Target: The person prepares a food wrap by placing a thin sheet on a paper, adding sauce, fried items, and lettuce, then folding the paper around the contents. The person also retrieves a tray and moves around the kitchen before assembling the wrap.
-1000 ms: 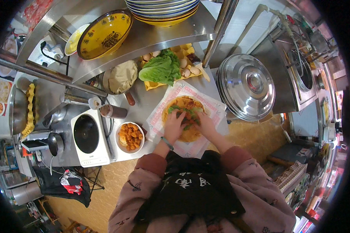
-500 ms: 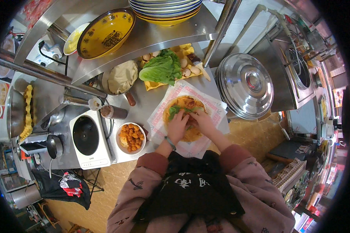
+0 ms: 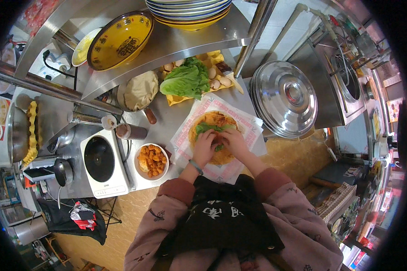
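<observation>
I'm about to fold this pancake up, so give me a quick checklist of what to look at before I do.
1. Pancake lies fully on the printed paper sheet: ok.
2. Lettuce piece sits on the pancake, inside its edge: ok.
3. Left hand and right hand are both on the pancake's middle: ok.
4. Bowl of fried pieces stands clear of the paper, to its left: ok.
5. What lies under the hands, and whether it is centred: cannot tell, the hands cover it.
6. Spare lettuce and eggs are on the yellow tray behind: ok.
</observation>
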The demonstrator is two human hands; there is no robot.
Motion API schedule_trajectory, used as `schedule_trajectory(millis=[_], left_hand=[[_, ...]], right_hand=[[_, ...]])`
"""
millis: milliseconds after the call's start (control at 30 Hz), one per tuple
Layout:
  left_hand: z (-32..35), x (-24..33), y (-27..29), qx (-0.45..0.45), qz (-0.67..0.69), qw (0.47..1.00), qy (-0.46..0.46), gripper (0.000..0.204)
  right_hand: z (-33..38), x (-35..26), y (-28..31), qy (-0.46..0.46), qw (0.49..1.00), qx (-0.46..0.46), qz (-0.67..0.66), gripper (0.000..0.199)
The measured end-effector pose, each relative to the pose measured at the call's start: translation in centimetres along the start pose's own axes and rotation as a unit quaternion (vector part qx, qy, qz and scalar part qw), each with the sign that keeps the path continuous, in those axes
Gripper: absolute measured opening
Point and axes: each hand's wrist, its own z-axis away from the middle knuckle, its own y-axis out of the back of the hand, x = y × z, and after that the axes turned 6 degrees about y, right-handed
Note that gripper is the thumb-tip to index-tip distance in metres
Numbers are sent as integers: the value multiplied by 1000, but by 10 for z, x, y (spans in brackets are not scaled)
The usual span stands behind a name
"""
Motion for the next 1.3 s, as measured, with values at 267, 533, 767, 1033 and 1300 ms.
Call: schedule_trajectory(millis=[267, 533, 767, 1033, 1300], left_hand=[[-3, 3, 8, -15, 42, 999, 21, 44], [-5, -18, 28, 23, 48, 998, 15, 34], [11, -14, 14, 70, 32, 994, 71, 23], [14, -17, 7, 72, -64, 995, 28, 22], [34, -5, 9, 168, -32, 985, 33, 20]], right_hand=[[12, -2, 13, -52, 998, 41, 1, 35], [22, 17, 9, -13, 999, 10, 41, 29], [16, 22, 4, 6, 999, 32, 34, 21], [12, 14, 5, -8, 996, 16, 89, 29], [-37, -76, 0, 94, 994, 39, -49, 18]])
